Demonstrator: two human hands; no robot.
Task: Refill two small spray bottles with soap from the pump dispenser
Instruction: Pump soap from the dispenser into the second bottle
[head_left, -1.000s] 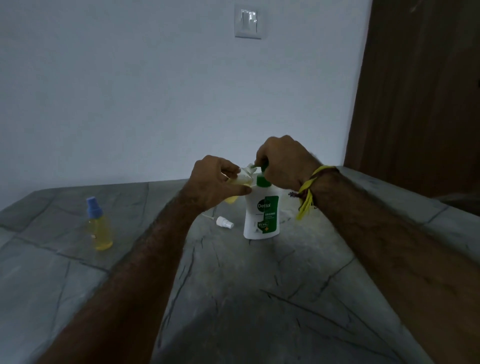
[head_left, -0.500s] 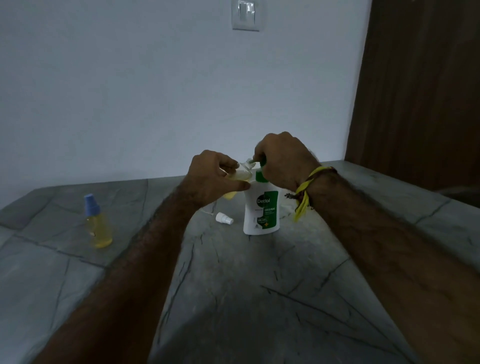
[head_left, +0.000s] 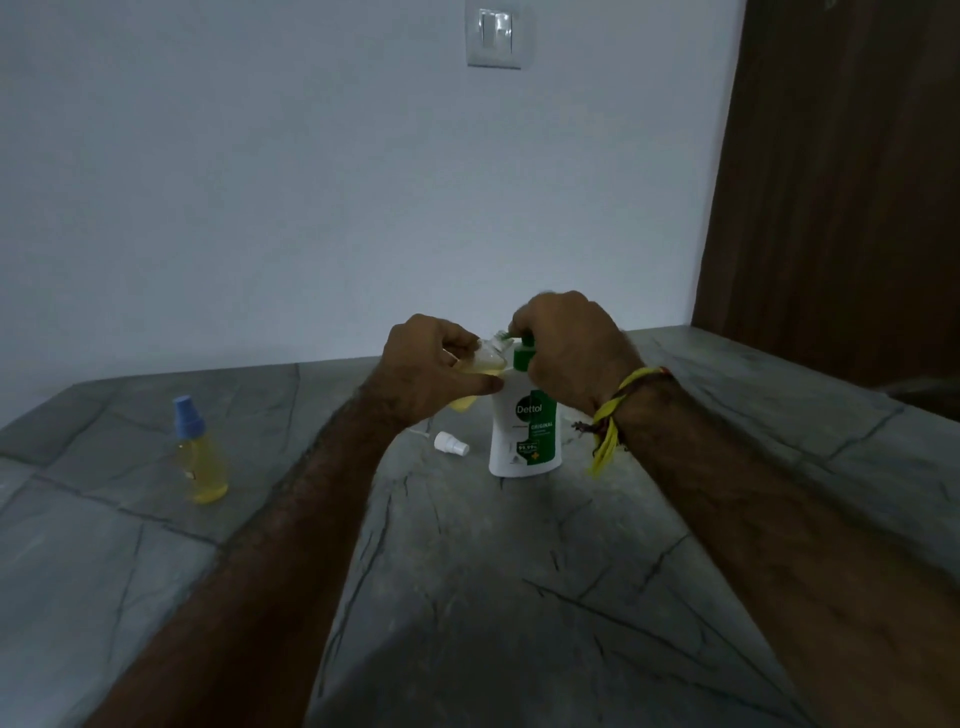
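A white and green pump dispenser (head_left: 524, 436) stands on the grey stone counter (head_left: 467, 597). My right hand (head_left: 566, 348) wraps over its green pump head. My left hand (head_left: 434, 369) holds a small clear spray bottle (head_left: 480, 364) tilted, its open neck at the pump's spout; yellow soap sits in its lower part. Its white spray cap (head_left: 451, 445) lies on the counter just left of the dispenser. A second small spray bottle (head_left: 200, 457), yellow-filled with a blue cap on, stands upright far to the left.
A white wall with a light switch (head_left: 493, 36) rises behind the counter. A dark wooden door (head_left: 841, 182) stands at the right. A yellow thread band (head_left: 618, 410) circles my right wrist.
Both hands stay at the pump with the bottle at the spout. The view has shifted slightly; the objects on the counter have not moved.
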